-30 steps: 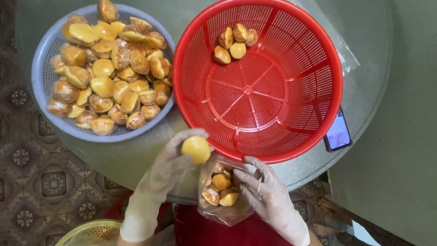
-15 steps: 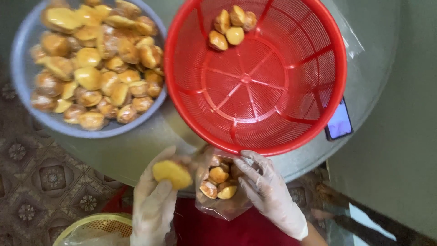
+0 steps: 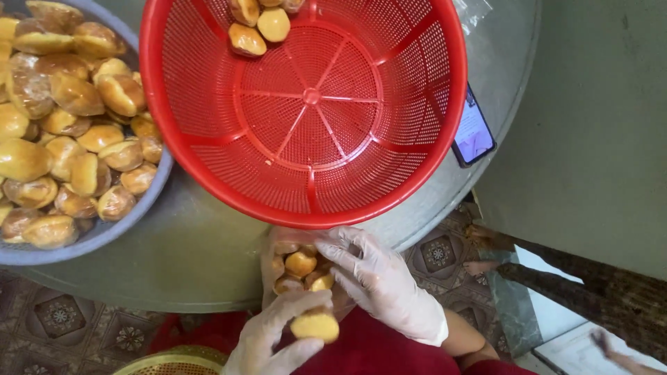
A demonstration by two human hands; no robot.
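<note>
My left hand (image 3: 278,333) is pinched on one small bun (image 3: 316,325), just below the clear bag (image 3: 299,267) of buns at the bench's (image 3: 194,264) near edge. My right hand (image 3: 382,281) grips that bag's side, nearer its mouth, touching it.

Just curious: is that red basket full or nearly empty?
Nearly empty: the red basket holds only a few buns at its far side; the mesh bottom shows.

Support: round grey-green table (image 3: 201,257) | On it: red plastic mesh basket (image 3: 389,167); grey-blue plastic basin (image 3: 132,215) of buns; dark phone (image 3: 474,132)
</note>
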